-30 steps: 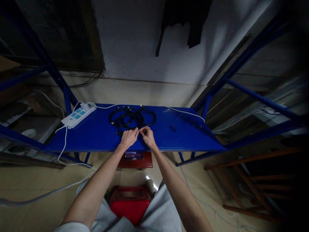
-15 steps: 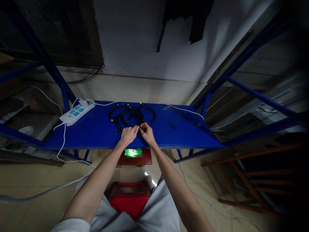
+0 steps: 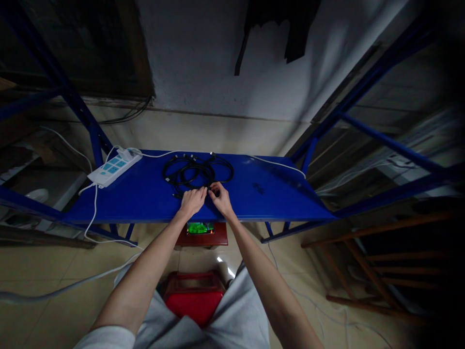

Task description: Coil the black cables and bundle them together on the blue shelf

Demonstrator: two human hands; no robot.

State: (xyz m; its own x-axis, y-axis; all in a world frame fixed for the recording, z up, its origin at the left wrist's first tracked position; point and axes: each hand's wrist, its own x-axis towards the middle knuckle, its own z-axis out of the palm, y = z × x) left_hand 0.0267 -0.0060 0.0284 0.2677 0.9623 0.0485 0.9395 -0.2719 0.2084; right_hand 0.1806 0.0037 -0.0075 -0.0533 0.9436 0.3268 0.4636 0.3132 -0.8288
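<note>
Several coiled black cables [image 3: 198, 173] with metal-tipped plugs lie overlapping on the blue shelf top [image 3: 240, 206]. At the coils' near side, my left hand [image 3: 193, 200] is closed, thumb and fingers pressed together on a black cable. My right hand [image 3: 220, 198] is right beside it, its thumb and index finger pinched at the same cable. The fingertips of both hands almost meet, and what lies between them is partly hidden. To the right is a small heap of thin black pieces [image 3: 258, 188], too dark to name.
A white power strip [image 3: 114, 168] with blue sockets sits at the left end, its white cord trailing to the floor. Blue posts [image 3: 95, 145] rise at both ends. Below the front edge, a lit screen [image 3: 200, 228] rests on a red-brown stool [image 3: 220, 235]. A wooden rack [image 3: 348, 261] stands right.
Both hands stay at the near side of the coils, with only small finger movements. The whole view has shifted slightly. The coils look unchanged.
</note>
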